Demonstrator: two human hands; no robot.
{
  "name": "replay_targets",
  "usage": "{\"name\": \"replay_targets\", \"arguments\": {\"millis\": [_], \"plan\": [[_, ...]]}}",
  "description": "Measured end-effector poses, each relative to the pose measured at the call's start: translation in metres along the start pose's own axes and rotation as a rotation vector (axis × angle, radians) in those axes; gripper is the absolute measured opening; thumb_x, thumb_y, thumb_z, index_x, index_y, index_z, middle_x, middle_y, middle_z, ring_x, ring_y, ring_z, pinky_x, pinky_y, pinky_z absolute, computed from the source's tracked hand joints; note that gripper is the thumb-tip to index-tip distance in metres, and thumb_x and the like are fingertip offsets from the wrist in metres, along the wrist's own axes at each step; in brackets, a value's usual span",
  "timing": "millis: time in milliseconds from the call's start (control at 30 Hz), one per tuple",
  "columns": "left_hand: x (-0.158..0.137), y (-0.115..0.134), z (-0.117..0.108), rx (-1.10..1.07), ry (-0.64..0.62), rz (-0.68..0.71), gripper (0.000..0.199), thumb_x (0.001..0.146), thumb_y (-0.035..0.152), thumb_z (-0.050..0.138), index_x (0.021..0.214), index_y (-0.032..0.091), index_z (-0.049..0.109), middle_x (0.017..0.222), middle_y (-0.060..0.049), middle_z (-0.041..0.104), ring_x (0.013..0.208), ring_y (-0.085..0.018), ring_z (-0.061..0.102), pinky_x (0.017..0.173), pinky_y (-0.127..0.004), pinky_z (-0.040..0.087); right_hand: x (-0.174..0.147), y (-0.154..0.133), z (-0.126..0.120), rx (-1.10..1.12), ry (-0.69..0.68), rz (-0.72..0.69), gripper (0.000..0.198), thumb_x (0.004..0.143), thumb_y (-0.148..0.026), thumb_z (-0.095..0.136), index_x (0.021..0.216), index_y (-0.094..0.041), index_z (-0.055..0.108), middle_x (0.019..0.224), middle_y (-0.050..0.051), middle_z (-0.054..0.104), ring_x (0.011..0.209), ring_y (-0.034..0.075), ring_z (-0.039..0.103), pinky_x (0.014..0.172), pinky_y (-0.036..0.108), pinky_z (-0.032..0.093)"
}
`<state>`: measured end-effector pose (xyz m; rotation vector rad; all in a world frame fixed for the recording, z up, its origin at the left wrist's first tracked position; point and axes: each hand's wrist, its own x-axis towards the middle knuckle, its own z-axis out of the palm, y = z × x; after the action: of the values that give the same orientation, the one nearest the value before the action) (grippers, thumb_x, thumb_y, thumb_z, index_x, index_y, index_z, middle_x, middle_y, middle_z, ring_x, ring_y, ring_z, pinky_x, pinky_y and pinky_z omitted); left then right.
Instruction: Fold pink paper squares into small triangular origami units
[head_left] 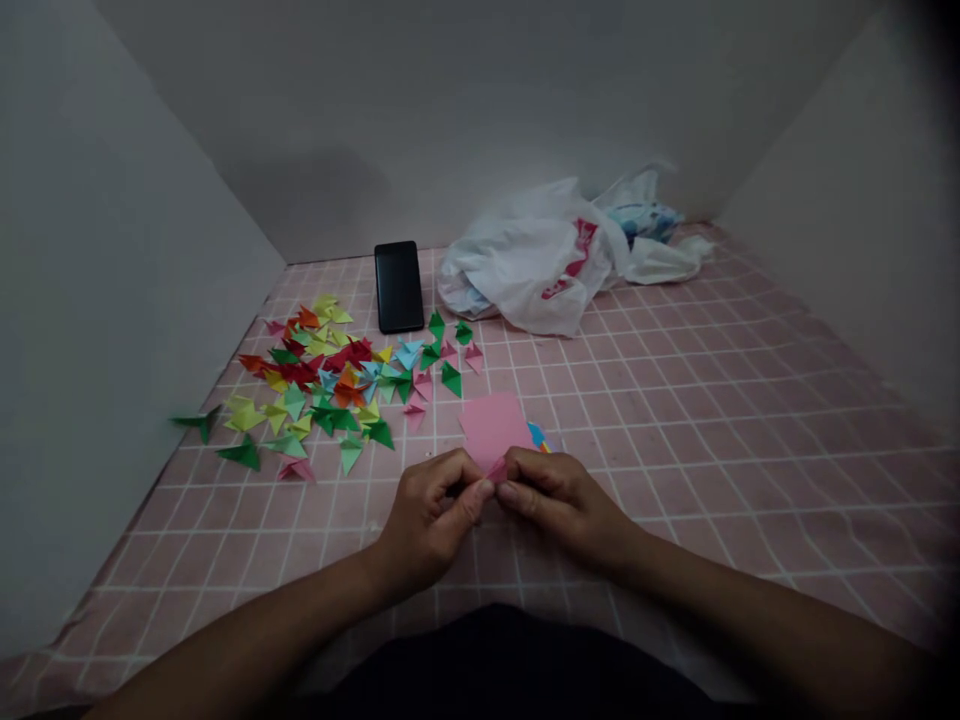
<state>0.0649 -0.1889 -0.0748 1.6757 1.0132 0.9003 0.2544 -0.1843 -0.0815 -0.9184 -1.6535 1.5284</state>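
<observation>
Between my two hands is a small folded piece of pink paper (498, 468), partly covered by my fingers. My left hand (439, 510) pinches its left side between thumb and forefinger. On the right side, my right hand (559, 500) grips it in the same way, the fingertips of both hands almost meeting. Just behind the hands lie flat pink paper sheets (493, 425). Blue and yellow paper (538, 437) peeks out to the right of them, mostly hidden by my right hand.
Many small folded paper cranes (330, 380) in several colours spread over the left of the pink checked cloth (712, 420). A black phone (399, 287) lies behind them. A crumpled white plastic bag (532, 255) rests near the back wall. Pale walls enclose three sides.
</observation>
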Motion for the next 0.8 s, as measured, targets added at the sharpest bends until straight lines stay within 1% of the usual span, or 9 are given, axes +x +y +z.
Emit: {"name": "replay_targets", "arguments": {"millis": [100,167,267,333,400,500,633,700,800], "plan": [[0.002,-0.002,-0.001,-0.071,-0.020,-0.055,0.033,0.095,0.034,0.056,0.067,0.017,0.054,0.062,0.002,0.052,0.059,-0.010,0.047,0.058,-0.025,0.036,0.002,0.000,-0.003,0.141,-0.065,0.103,0.039,0.095,-0.052,0.055,0.073,-0.021,0.047,0.057,-0.005,0.046,0.048,0.009,0.041,0.045,0.022,0.031],[0.004,-0.003,-0.001,-0.138,-0.019,-0.096,0.032,0.095,0.036,0.055,0.070,0.016,0.055,0.066,0.001,0.053,0.063,-0.011,0.049,0.061,-0.024,0.039,0.004,-0.001,-0.006,0.059,-0.042,0.056,0.042,0.095,-0.053,0.055,0.071,-0.020,0.046,0.061,-0.004,0.047,0.052,0.009,0.042,0.049,0.022,0.032],[0.007,-0.004,-0.001,-0.299,-0.031,-0.144,0.029,0.096,0.037,0.053,0.077,0.016,0.056,0.071,0.000,0.056,0.067,-0.012,0.054,0.065,-0.024,0.044,0.007,-0.001,-0.009,-0.060,-0.058,-0.037,0.042,0.097,-0.052,0.051,0.071,-0.019,0.048,0.067,-0.002,0.049,0.059,0.010,0.044,0.055,0.023,0.036],[0.008,-0.004,0.000,-0.392,-0.044,-0.172,0.026,0.095,0.037,0.056,0.079,0.016,0.057,0.070,0.001,0.058,0.065,-0.011,0.057,0.064,-0.024,0.047,0.007,0.001,-0.008,-0.030,-0.065,-0.031,0.039,0.099,-0.049,0.049,0.074,-0.019,0.052,0.069,-0.001,0.053,0.060,0.010,0.046,0.056,0.024,0.037],[0.008,-0.004,0.001,-0.444,-0.042,-0.198,0.024,0.093,0.036,0.060,0.080,0.016,0.057,0.070,0.001,0.060,0.063,-0.011,0.060,0.063,-0.024,0.049,0.007,0.004,-0.007,0.030,-0.061,0.009,0.035,0.100,-0.045,0.049,0.079,-0.018,0.055,0.072,0.000,0.058,0.060,0.010,0.049,0.056,0.024,0.039],[0.008,-0.004,0.003,-0.470,-0.016,-0.224,0.023,0.091,0.036,0.064,0.083,0.015,0.059,0.071,0.000,0.063,0.063,-0.011,0.063,0.065,-0.024,0.052,0.006,0.007,-0.004,0.095,-0.001,0.049,0.026,0.098,-0.040,0.053,0.083,-0.018,0.055,0.071,0.000,0.061,0.058,0.010,0.051,0.055,0.024,0.040],[0.009,-0.003,0.004,-0.458,0.010,-0.214,0.023,0.090,0.037,0.065,0.087,0.015,0.060,0.072,-0.001,0.067,0.063,-0.012,0.065,0.065,-0.025,0.055,0.005,0.009,0.000,0.100,0.089,0.045,0.017,0.096,-0.035,0.056,0.092,-0.020,0.053,0.072,-0.001,0.061,0.058,0.011,0.053,0.054,0.024,0.041],[0.009,-0.003,0.004,-0.436,0.022,-0.205,0.022,0.090,0.036,0.064,0.087,0.015,0.060,0.072,-0.001,0.067,0.062,-0.012,0.065,0.065,-0.026,0.056,0.004,0.009,0.002,0.062,0.110,0.044,0.015,0.096,-0.034,0.056,0.098,-0.020,0.052,0.072,-0.001,0.060,0.058,0.011,0.054,0.054,0.024,0.041],[0.009,-0.003,0.004,-0.395,0.023,-0.204,0.021,0.091,0.036,0.062,0.086,0.015,0.060,0.069,-0.001,0.066,0.062,-0.012,0.064,0.065,-0.027,0.056,0.001,0.008,0.004,0.010,0.150,0.024,0.021,0.094,-0.035,0.059,0.107,-0.021,0.052,0.074,-0.002,0.059,0.060,0.012,0.055,0.055,0.025,0.042]]}}
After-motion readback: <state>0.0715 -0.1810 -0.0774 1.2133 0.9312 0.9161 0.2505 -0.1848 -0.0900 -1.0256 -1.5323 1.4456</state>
